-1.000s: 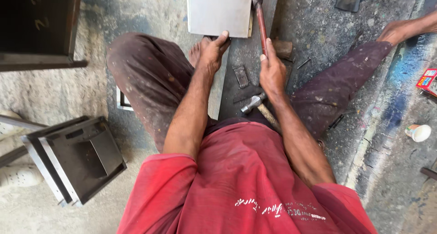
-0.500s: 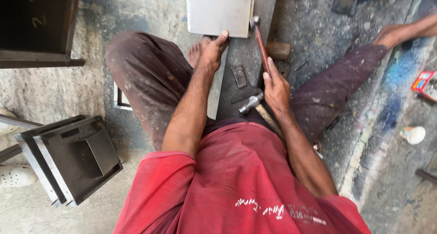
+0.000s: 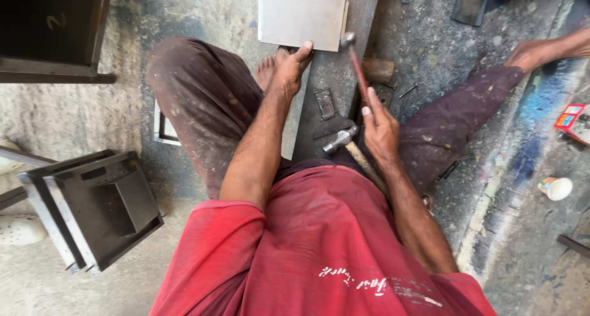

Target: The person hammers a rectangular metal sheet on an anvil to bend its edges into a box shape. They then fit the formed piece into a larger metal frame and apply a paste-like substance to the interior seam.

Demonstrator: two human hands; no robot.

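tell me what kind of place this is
Most likely a small metal workshop, worked on the floor. The right hand grips a hammer above a grey metal sheet steadied by the left hand; folded sheet-metal boxes sit nearby.

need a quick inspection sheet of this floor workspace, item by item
surface: rough, paint-stained concrete floor; a long dark steel plate lies between the legs.
job's things: grey metal sheet at the plate's far end; red-handled hammer, head next to the sheet's corner.
clutter: second hammer lying on the plate, small hinge piece, wood block.
grippers: left hand presses on the sheet's near edge; right hand grips the red handle.
cables: nothing seen.
surroundings: open metal box at left, dark cabinet upper left, small white cup at right.
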